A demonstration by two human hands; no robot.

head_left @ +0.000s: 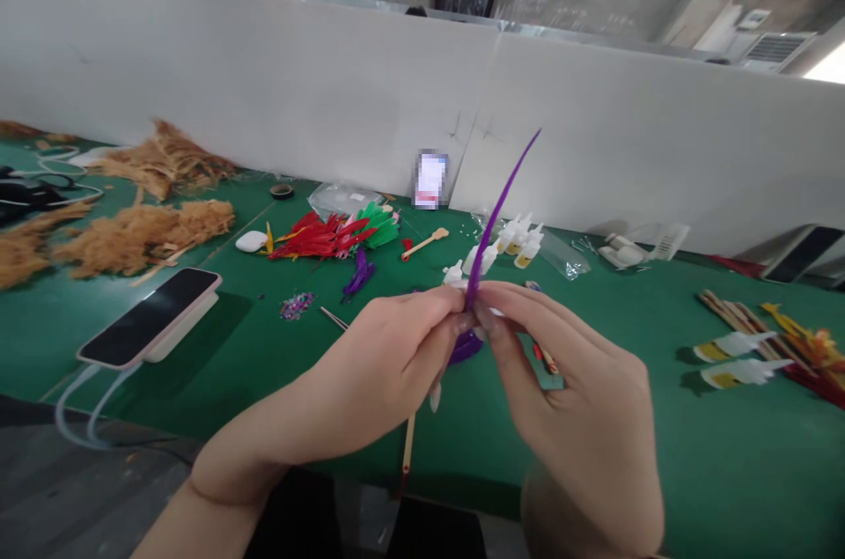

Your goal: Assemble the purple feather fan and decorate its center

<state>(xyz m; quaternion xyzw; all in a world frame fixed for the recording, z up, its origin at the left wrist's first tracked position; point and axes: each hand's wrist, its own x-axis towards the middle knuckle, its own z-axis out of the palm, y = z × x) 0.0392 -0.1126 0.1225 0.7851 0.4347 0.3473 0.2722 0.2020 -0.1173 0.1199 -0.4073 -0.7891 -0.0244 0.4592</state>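
Note:
A long, slender purple feather (503,203) rises from between my fingertips, its thin tip pointing up and to the right. My left hand (396,356) is closed, pinching the feather's lower end. Fingertips of my right hand (581,383) press on the same end from the other side. Below my fingers shows more purple feather (467,349), partly hidden; whether it joins the upright one I cannot tell. A thin wooden stick (408,444) with a red end shows beneath my left hand. Small white glue bottles (483,258) stand just beyond my hands.
Red feathers (317,238), green feathers (378,226) and purple feathers (358,275) lie left of centre. A black-screened phone (151,317) with cables is near left, brown fibre (149,238) behind it. Two glue bottles (743,372) lie at right. A white partition (297,92) borders the green table (264,392).

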